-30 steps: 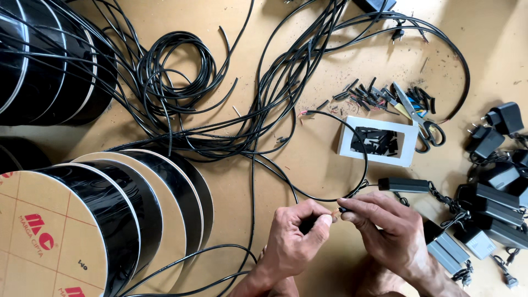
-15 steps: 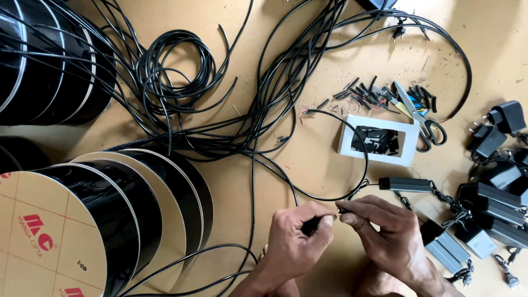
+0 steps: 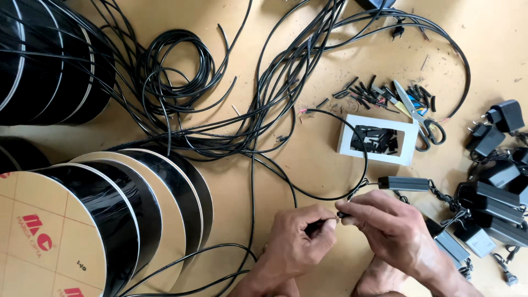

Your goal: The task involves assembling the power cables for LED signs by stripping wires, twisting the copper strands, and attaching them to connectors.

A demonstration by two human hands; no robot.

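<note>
Landmark for all positions: the white tray [image 3: 344, 144] on the floor.

1. Left hand [image 3: 297, 245]. Below and left of the tray, nearest the camera. Fingers curled shut on a black cable end [image 3: 314, 225], pinched between thumb and forefinger; the tip points right, toward the other hand.

2. Right hand [image 3: 393, 231]. Directly below the tray. Thumb and fingertips closed on a thin black lead [image 3: 352, 193], its end held tip to tip against the cable end. Both ends lie along one roughly level left-to-right line between the two hands, the meeting point midway, neither hand clearly nearer.

3. The lead arcs up from the right hand, passing left of the tray and ending in bared red wire at the tray's upper left.

4. Oblong black adapter [image 3: 402, 183]. Just below the tray, beside the right hand.

5. Pile of black power adapters [image 3: 495, 201]. Right of the tray.

6. Cable reels [image 3: 104, 214]. Well left of the tray, cardboard-faced, wound black.

7. Scissors [image 3: 418, 113]. Just above the tray's right corner, among cut black sleeve bits [image 3: 366, 91].

8. Tangled black cables [image 3: 220, 93]. Above and left of the tray.
</note>
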